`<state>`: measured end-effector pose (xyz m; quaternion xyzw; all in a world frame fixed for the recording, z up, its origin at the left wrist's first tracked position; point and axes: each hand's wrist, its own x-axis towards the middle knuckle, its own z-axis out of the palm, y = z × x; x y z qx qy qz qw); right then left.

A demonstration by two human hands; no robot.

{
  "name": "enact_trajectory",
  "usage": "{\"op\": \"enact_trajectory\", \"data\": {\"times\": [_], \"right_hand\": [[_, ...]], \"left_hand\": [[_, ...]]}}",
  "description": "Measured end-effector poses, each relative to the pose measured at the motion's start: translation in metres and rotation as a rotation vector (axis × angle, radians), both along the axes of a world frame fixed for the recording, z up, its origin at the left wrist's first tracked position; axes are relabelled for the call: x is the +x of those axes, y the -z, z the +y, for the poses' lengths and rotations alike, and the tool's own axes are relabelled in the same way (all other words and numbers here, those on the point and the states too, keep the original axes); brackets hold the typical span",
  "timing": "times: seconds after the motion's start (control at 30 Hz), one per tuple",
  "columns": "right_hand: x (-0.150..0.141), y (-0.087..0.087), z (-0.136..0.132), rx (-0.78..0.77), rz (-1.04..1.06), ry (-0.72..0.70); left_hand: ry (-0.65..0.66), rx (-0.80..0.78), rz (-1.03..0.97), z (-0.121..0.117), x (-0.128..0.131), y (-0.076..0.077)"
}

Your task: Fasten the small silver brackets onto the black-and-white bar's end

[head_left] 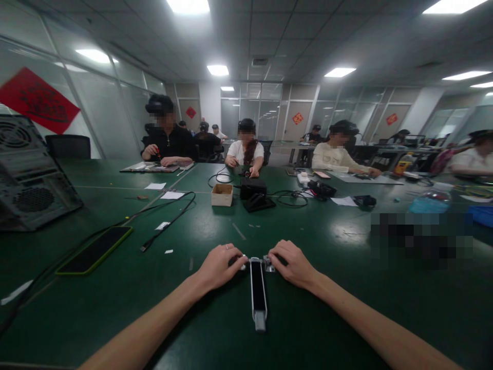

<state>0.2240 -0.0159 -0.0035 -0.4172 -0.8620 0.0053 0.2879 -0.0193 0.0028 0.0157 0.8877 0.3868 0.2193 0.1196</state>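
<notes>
So there's a long black-and-white strip [258, 290] lying on the near middle of the green table [208, 329]. Left hand [219, 266] is curled in at a small white bit [244, 266] by its far end, right hand [295, 263] at a metal piece [271, 265] opposite. Fingers look bunched, but honestly can't tell if either's gripping. Little open box [222, 197] sits farther off.

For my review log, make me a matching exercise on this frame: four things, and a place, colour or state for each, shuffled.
1. Device
2. Cardboard box
3. PC case
4. Table

A. Green
B. Between left hand and right hand
C. Open at the top
D. At the far left

Pairs: 1-B, 2-C, 3-D, 4-A
</notes>
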Motion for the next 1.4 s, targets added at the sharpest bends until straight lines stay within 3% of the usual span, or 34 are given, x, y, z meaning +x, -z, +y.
{"op": "enact_trajectory", "data": {"times": [0.17,0.4,0.63,0.83,0.93,1.03,1.2,1.4], "right_hand": [[-0.002,0.002,-0.001,0.016,-0.022,0.015],[-0.003,0.002,-0.002,0.044,-0.035,0.034],[-0.010,-0.006,-0.009,0.034,0.075,0.100],[-0.045,-0.021,-0.037,-0.073,-0.174,-0.164],[-0.047,-0.024,-0.040,-0.086,-0.246,-0.190],[-0.032,-0.023,-0.030,-0.130,-0.190,-0.142],[0.016,-0.016,0.003,-0.232,-0.018,0.076],[0.099,-0.003,0.046,-0.285,-0.032,0.505]], "left_hand": [[-0.030,0.096,-0.064,-0.004,0.001,-0.001],[-0.026,0.072,-0.047,-0.004,0.004,0.001],[-0.085,0.168,-0.172,-0.003,0.003,0.000],[-0.095,0.170,-0.128,0.003,0.001,0.005],[-0.105,0.180,-0.129,0.004,0.002,0.006],[-0.113,0.172,-0.124,0.004,0.000,0.006],[-0.091,0.159,-0.099,0.006,-0.003,0.008],[-0.061,0.178,-0.100,0.010,-0.002,0.012]]}}
